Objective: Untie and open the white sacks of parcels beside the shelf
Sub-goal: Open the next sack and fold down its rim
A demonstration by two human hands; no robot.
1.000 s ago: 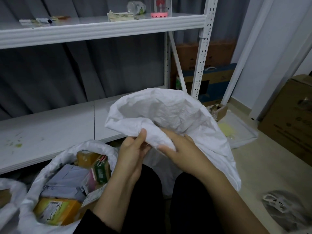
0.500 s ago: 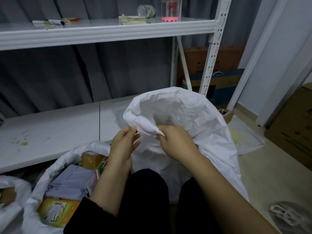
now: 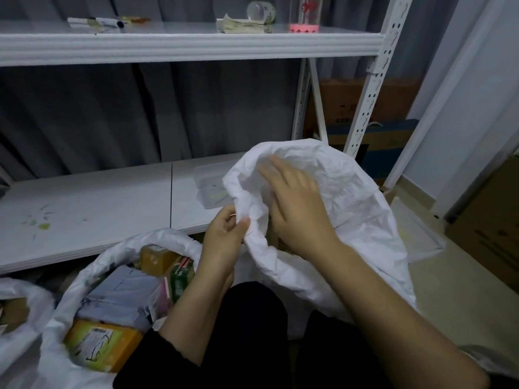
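Sack crinkled, white, puffed; left hand fingers pinch rumpled rim; right hand fingers (blurred) spread, released.

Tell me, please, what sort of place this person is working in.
Most likely a parcel storeroom or sorting room: white metal shelving, an open white sack full of boxed parcels, and cardboard cartons by the wall.

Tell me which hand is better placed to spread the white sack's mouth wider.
Probably right: the right hand lies open on the white sack, holding nothing; the left hand pinches its rim as anchor.
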